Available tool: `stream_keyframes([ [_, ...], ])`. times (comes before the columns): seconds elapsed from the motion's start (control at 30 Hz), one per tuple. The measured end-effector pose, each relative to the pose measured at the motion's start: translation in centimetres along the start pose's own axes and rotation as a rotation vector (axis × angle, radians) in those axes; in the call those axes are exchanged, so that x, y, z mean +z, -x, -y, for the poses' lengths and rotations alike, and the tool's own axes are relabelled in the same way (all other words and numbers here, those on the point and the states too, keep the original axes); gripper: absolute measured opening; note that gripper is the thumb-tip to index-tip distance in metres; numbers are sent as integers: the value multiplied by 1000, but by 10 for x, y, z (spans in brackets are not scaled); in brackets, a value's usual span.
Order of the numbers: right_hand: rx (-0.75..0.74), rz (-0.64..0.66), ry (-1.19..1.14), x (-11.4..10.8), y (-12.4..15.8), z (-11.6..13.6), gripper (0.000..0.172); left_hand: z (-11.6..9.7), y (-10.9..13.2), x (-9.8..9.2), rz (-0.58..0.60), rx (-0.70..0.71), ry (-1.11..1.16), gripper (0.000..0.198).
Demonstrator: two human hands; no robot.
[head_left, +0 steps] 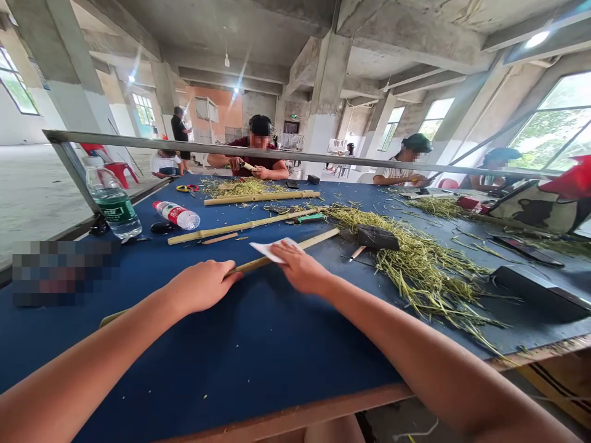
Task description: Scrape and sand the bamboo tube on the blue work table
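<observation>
A long bamboo stick [318, 239] lies slantwise across the blue table [258, 344]. My left hand [201, 284] is closed round its near part. My right hand [298, 266] presses a small white sheet [268, 248], perhaps sandpaper, onto the stick a little farther along, fingers wrapped over it. Two more bamboo sticks [240, 226] [261, 197] lie beyond, apart from both hands.
A heap of green shavings [415, 264] spreads to the right, with a dark block [377, 237] on it. Two water bottles [111, 200] [178, 215] stand and lie at the left. Scissors [187, 187] rest farther back. Other people work across the table; a metal rail [277, 152] crosses the view.
</observation>
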State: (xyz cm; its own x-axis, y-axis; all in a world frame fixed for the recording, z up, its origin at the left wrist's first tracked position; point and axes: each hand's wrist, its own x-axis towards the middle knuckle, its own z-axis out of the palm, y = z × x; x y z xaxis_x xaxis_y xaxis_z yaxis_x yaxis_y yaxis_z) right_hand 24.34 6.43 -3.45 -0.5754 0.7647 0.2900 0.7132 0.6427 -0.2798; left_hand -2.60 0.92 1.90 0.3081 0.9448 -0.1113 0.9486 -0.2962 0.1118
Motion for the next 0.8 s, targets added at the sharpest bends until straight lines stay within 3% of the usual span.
stream_keyframes([
  [0.07,-169,23,-50,6,-1,17,54,1,-1,1,9,-4,1,38],
  [0.13,-193,11,-57,7,-3,13,53,1,-1,0,15,-2,11,36],
  [0.2,-69,-23,-20,2,-4,-10,51,0,1,-1,29,-6,10,38],
  [0.3,238,-84,56,-11,-5,-56,49,-3,5,-4,49,-25,-4,45],
  [0.4,383,-110,83,-18,-5,-73,50,-5,5,-5,65,-39,0,49],
  [0.47,303,-90,55,-15,-4,-60,51,-4,4,-4,74,-45,12,51],
  [0.63,-98,-7,-56,3,-4,1,52,3,-2,-1,34,16,46,37],
  [0.7,-131,-9,-74,5,-5,2,51,5,-2,-1,33,34,81,34],
  [0.8,17,-56,-41,-3,-8,-32,49,4,0,-3,66,15,114,41],
])
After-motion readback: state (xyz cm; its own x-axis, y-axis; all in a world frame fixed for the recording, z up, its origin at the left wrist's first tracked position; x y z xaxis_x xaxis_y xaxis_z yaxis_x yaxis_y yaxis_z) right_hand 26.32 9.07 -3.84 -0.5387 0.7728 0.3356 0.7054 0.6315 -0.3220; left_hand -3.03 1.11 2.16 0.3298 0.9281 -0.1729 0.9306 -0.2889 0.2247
